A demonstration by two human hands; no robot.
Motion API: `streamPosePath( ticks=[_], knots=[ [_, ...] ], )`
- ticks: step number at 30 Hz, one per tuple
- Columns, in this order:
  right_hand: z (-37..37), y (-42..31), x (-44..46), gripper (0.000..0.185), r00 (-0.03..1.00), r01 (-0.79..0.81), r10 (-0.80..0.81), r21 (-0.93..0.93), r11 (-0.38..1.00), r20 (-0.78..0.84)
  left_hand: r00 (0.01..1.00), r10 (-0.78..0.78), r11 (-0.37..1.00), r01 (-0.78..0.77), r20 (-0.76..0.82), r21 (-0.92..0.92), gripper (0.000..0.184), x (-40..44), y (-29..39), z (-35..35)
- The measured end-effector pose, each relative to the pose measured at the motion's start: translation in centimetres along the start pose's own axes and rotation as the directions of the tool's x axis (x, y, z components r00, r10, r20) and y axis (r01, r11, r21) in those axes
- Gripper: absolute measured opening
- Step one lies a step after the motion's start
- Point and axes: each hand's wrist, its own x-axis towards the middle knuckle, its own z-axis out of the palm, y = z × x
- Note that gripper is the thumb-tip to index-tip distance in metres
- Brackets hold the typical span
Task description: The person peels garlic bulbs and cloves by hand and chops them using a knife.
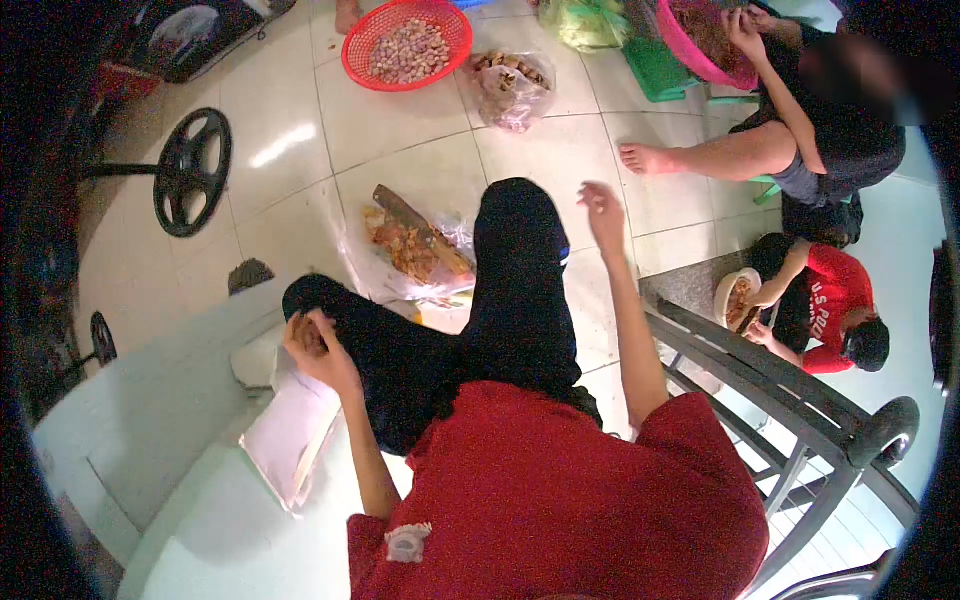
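Note:
My left hand (pixel 325 362) is closed around a small brown lump (pixel 312 338) above my left knee; its kind is not clear. My right hand (pixel 602 215) is held out to the right of my other knee, fingers partly bent and apart, with nothing visible in it. On the floor ahead of my legs lies a clear plastic bag (pixel 455 232) bearing reddish-brown scraps (pixel 405 250) and a long dark brown strip (pixel 420 228). Neither hand touches it.
Farther ahead are a red basket (pixel 350 55) of small pale bulbs and a plastic bag (pixel 515 100) of brown pieces. One person holds a pink basket (pixel 690 45); another, in a red shirt (pixel 838 290), works over a white bowl (pixel 722 298). A dark metal rack (pixel 760 360) stands at my right.

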Motion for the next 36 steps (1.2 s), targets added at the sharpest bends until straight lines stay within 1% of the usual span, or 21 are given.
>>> streamPosePath(
  ticks=[1, 2, 3, 4, 6, 8, 10, 12, 13, 15, 21, 22, 24, 25, 26, 27, 28, 30, 32, 35, 36],
  knots=[
    [3.0, 7.2, -0.2, 0.02, 0.996, 0.074, -0.078, 0.095, 0.993, 0.045, 1.0, -0.009, 1.0, 0.009, -0.018, 0.009, 0.031, 0.0, 0.2, -0.2],
    [5.5, 11.4, -0.9, 0.019, 0.991, 0.065, -0.061, -0.032, 0.997, 0.117, 0.999, -0.02, 1.0, 0.02, -0.035, 0.02, 0.03, 0.0, 0.4, -0.4],
    [8.4, 16.6, -1.4, 0.015, 0.97, 0.188, -0.188, 0.019, 0.982, 0.157, 1.0, -0.011, 1.0, 0.012, -0.021, 0.028, 0.03, 0.0, 0.4, -0.6],
    [10.4, 17.5, -2.5, 0.028, 0.962, 0.189, -0.173, -0.058, 0.98, 0.212, 0.999, -0.004, 1.0, 0.004, -0.037, 0.012, 0.03, 0.0, 0.4, -0.7],
    [12.7, 18.0, -2.7, 0.05, 0.971, -0.001, 0.04, -0.165, 0.986, 0.235, 0.999, -0.007, 1.0, 0.009, -0.041, 0.029, 0.03, -0.2, 0.7, -0.5],
    [15.1, 17.4, -2.7, 0.062, 0.985, -0.129, 0.15, -0.225, 0.966, 0.08, 0.996, -0.033, 0.991, 0.043, -0.084, 0.124, 0.029, -0.8, 1.5, -0.7],
    [17.2, 16.7, -2.2, 0.061, 0.983, -0.121, 0.138, -0.133, 0.984, 0.123, 0.994, -0.009, 0.988, 0.025, -0.107, 0.152, 0.028, -1.4, 1.3, -0.7],
    [19.4, 15.8, -1.1, 0.046, 0.96, -0.115, 0.161, -0.199, 0.973, 0.228, 0.992, 0.016, 0.987, 0.005, -0.127, 0.162, 0.028, -1.4, 1.2, -0.1],
    [20.2, 15.8, -0.7, 0.046, 0.956, -0.131, 0.177, -0.2, 0.971, 0.235, 0.99, 0.012, 0.982, 0.015, -0.141, 0.19, 0.027, -1.4, 1.5, 0.2],
    [21.6, 16.1, -0.1, 0.03, 0.946, -0.13, 0.198, -0.258, 0.957, 0.257, 0.989, 0.049, 0.97, -0.014, -0.141, 0.241, 0.025, -1.4, 1.5, 0.3],
    [21.4, 17.4, -0.7, 0.017, 0.925, -0.016, 0.171, -0.415, 0.91, 0.34, 0.985, 0.053, 0.936, 0.008, -0.164, 0.353, 0.03, -1.4, 1.5, 0.8],
    [21.3, 18.2, -0.9, 0.017, 0.923, -0.016, 0.172, -0.412, 0.911, 0.345, 0.985, 0.053, 0.934, 0.01, -0.166, 0.358, 0.03, -1.4, 1.3, 0.6],
    [21.0, 20.5, -1.4, 0.014, 0.884, -0.126, 0.373, -0.625, 0.77, 0.281, 0.985, 0.039, 0.947, 0.018, -0.168, 0.321, 0.032, -1.2, 1.0, 0.7],
    [21.4, 24.4, -2.4, 0.018, 0.932, -0.099, 0.29, -0.618, 0.78, 0.218, 0.985, 0.039, 0.949, 0.016, -0.168, 0.314, 0.032, -1.0, 1.3, 1.3],
    [19.8, 24.4, -2.3, 0.018, 0.935, -0.097, 0.285, -0.619, 0.779, 0.212, 0.985, 0.026, 0.953, 0.027, -0.171, 0.302, 0.031, -0.9, 1.9, 1.9],
    [17.8, 23.3, -2.6, 0.019, 0.928, -0.222, 0.315, -0.383, 0.897, 0.2, 0.984, 0.012, 0.956, 0.04, -0.176, 0.289, 0.03, -0.9, 2.3, 2.3],
    [16.1, 21.5, -2.7, 0.021, 0.919, -0.324, 0.341, -0.112, 0.939, 0.2, 0.983, 0.014, 0.96, 0.038, -0.183, 0.278, 0.03, -0.8, 2.2, 2.2],
    [13.3, 15.9, -1.7, 0.019, 0.861, -0.503, 0.497, 0.333, 0.798, 0.109, 0.995, 0.054, 0.982, -0.038, -0.081, 0.182, 0.029, -0.2, 0.9, 1.5],
    [8.0, 4.2, -0.8, 0.015, 0.911, -0.38, 0.405, 0.553, 0.742, 0.084, 0.993, 0.074, 0.983, -0.058, -0.089, 0.174, 0.03, 0.0, 0.0, 1.3],
    [4.4, -7.9, -1.6, 0.013, 0.971, -0.228, 0.227, 0.593, 0.772, 0.077, 0.998, 0.022, 0.994, -0.016, -0.053, 0.105, 0.03, 0.5, 0.3, 1.9],
    [4.3, -11.5, -2.6, 0.012, 0.999, -0.051, 0.048, 0.406, 0.913, 0.018, 0.999, 0.02, 0.994, -0.016, -0.03, 0.112, 0.029, 0.6, 0.1, 1.7]
  ],
)
